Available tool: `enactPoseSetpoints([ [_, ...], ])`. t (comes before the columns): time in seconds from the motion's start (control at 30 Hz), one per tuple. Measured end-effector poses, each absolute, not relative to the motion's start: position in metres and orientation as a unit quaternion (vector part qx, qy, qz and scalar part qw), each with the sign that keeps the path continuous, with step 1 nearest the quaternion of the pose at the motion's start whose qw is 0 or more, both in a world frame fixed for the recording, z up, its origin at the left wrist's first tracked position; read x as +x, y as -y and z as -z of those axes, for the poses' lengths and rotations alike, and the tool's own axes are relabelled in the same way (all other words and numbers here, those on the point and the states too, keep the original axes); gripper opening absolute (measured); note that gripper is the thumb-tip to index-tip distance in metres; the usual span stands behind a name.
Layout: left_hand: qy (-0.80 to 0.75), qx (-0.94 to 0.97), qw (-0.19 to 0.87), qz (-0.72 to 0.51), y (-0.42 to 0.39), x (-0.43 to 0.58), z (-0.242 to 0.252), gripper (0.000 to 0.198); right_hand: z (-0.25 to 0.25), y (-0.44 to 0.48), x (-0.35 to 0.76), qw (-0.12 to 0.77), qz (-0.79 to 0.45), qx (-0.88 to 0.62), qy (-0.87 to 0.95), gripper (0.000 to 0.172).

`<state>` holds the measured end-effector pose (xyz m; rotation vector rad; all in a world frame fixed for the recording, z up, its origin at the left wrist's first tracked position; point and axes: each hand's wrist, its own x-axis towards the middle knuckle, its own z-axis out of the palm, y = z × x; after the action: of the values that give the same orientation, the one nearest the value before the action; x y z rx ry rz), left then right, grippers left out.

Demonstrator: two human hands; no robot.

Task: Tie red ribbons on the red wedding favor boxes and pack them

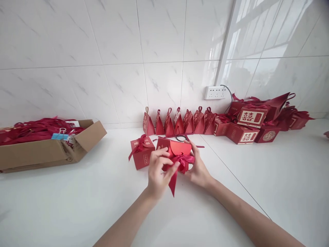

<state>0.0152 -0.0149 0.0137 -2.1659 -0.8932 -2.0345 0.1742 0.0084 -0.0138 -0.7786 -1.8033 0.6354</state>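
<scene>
A small red gift box (pixel 177 151) with a rounded flap and a red ribbon bow (pixel 183 161) is held between both hands above the white counter. My left hand (pixel 159 171) grips its left side, fingers pinching at the ribbon. My right hand (pixel 197 166) wraps round the right side. One ribbon tail (pixel 173 183) hangs down below the box. A finished red box with a bow (pixel 141 151) stands just left of my hands.
A row of several red triangular boxes (pixel 177 122) lines the tiled wall. More red boxes (pixel 246 125) pile at the right below a wall socket (pixel 215 92). An open cardboard carton (pixel 48 147) with red ribbons lies at the left.
</scene>
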Motion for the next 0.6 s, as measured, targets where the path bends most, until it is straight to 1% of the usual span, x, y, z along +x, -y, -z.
enactPoseSetpoints([
  [0.03,0.257,-0.723,0.075,0.637,0.018,0.016,-0.014,0.012,0.014,-0.008,0.174,0.536,-0.238,-0.302,0.752,0.095],
  [0.1,0.213,-0.749,0.148,0.609,0.022,0.017,-0.016,0.011,0.015,-0.006,0.174,0.576,-0.188,-0.271,0.748,0.095],
  [0.2,0.18,-0.764,0.183,0.592,0.024,0.017,-0.017,0.01,0.014,-0.004,0.173,0.606,-0.159,-0.267,0.732,0.097],
  [0.27,0.157,-0.768,0.174,0.596,0.022,0.015,-0.017,0.015,0.013,-0.003,0.173,0.615,-0.154,-0.282,0.72,0.098],
  [0.33,0.153,-0.746,0.133,0.634,0.019,0.014,-0.015,0.028,0.013,-0.001,0.173,0.618,-0.16,-0.289,0.713,0.099],
  [0.43,0.207,-0.67,0.03,0.712,0.011,0.012,-0.011,0.044,0.011,0.003,0.172,0.625,-0.191,-0.287,0.7,0.102],
  [0.53,0.284,-0.608,-0.077,0.738,0.004,0.01,-0.006,0.049,0.006,0.007,0.17,0.627,-0.238,-0.319,0.67,0.103],
  [0.6,0.308,-0.606,-0.148,0.718,0.002,0.009,-0.004,0.05,0.002,0.007,0.17,0.619,-0.297,-0.342,0.642,0.104],
])
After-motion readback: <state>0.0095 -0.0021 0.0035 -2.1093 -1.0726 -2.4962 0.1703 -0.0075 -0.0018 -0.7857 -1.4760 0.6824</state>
